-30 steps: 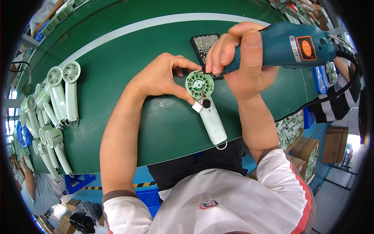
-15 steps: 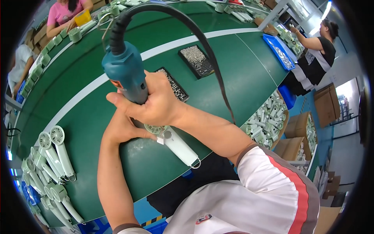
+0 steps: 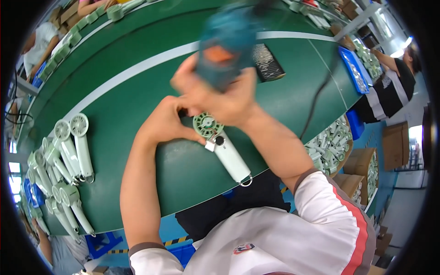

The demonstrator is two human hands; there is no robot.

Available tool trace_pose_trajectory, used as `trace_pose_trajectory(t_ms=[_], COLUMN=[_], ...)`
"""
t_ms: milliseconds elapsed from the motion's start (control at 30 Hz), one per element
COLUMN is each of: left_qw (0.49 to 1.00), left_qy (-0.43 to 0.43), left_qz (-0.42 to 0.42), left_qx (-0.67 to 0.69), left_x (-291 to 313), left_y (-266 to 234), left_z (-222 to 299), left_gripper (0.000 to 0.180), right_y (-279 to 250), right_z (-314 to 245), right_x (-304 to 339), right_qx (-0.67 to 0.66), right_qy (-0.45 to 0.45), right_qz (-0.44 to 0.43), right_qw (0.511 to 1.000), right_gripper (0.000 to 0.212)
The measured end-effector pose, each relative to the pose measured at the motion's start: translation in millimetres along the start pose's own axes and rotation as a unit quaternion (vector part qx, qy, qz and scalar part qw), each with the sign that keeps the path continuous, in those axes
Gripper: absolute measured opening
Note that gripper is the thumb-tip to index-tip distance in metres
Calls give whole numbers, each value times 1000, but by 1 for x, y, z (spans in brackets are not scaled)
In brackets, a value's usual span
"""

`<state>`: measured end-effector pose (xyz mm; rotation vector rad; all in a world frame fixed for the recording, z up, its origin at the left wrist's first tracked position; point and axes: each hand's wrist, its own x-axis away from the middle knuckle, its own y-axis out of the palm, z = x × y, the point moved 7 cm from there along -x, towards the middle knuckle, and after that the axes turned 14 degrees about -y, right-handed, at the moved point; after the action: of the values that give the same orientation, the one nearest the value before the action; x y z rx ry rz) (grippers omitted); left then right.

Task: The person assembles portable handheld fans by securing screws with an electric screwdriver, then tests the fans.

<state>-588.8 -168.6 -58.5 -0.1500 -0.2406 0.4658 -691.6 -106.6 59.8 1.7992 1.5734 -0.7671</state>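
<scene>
A pale green and white handheld fan (image 3: 233, 159) lies on the green table, its round head away from me and its metal ring near the table edge. My left hand (image 3: 166, 120) curls around the side of the fan's head, thumb against the neck. My right hand (image 3: 227, 101) grips a teal electric screwdriver (image 3: 228, 43), blurred by motion, above and beyond the fan. Its bit is hidden behind the hand. A black screw tray (image 3: 268, 63) sits just right of the screwdriver, partly covered by it.
Several similar fans (image 3: 68, 156) lie grouped at the left. A box of pale fan parts (image 3: 332, 144) stands at the right, with cardboard boxes (image 3: 360, 167) beyond it. The cable (image 3: 316, 103) trails at the right. Co-workers sit across the table and at the far right (image 3: 394, 82).
The screwdriver and my right hand have moved right, uncovering most of the fan's head. My left hand stays at the fan. The whole view has shifted, and one screw tray is now hidden.
</scene>
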Motion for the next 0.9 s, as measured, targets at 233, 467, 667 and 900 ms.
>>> trace_pose_trajectory(t_ms=[233,467,667,900], left_qw=[996,999,999,999], left_qy=[46,13,10,14], left_qz=[1,-13,-17,-9], left_qx=[-71,-42,-47,-42], left_x=[-1,-1,-1,-3], left_y=[4,4,5,5], left_z=[16,11,11,6], left_gripper=[68,72,77,74], right_y=[-87,-96,-87,-87], right_z=[-5,26,32,33], right_x=[-9,5,5,6], right_qx=[26,98,83,102], right_qy=[-107,-7,16,14], right_qz=[136,250,225,219], right_qw=[985,963,971,970], right_gripper=[26,18,16,17])
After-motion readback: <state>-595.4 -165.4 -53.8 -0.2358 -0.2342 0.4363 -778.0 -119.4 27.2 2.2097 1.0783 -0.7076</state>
